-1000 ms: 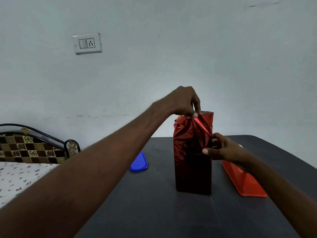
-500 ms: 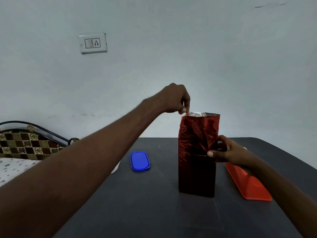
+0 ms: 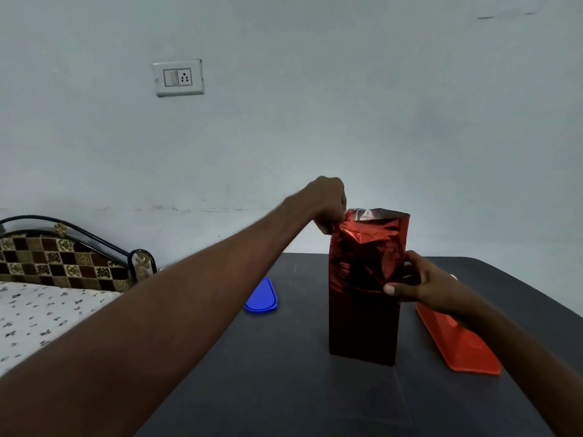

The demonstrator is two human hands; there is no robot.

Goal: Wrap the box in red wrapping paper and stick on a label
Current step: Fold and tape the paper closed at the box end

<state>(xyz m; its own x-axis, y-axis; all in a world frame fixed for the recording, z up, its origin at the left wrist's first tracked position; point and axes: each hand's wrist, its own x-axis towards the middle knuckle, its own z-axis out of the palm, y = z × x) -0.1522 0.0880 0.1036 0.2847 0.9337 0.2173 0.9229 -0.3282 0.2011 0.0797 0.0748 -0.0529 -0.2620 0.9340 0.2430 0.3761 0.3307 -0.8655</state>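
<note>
Red foil wrapping paper (image 3: pixel 366 272) sheathes the upright box mid-bench (image 3: pixel 284 389); crinkly, slippery, likely tear-prone. My left hand (image 3: pixel 328 203) pinches its ten-o'clock top corner, my right hand (image 3: pixel 419 285) clamps the three-o'clock edge.

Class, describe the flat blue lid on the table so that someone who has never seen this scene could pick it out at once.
Start at the dark grey table, where a tall box in shiny red wrapping paper stands upright. Left of that box, beyond the outstretched left forearm, lies the flat blue plastic lid with rounded ends. It is the only blue thing there; the orange plastic tray lies on the box's other side.
</note>
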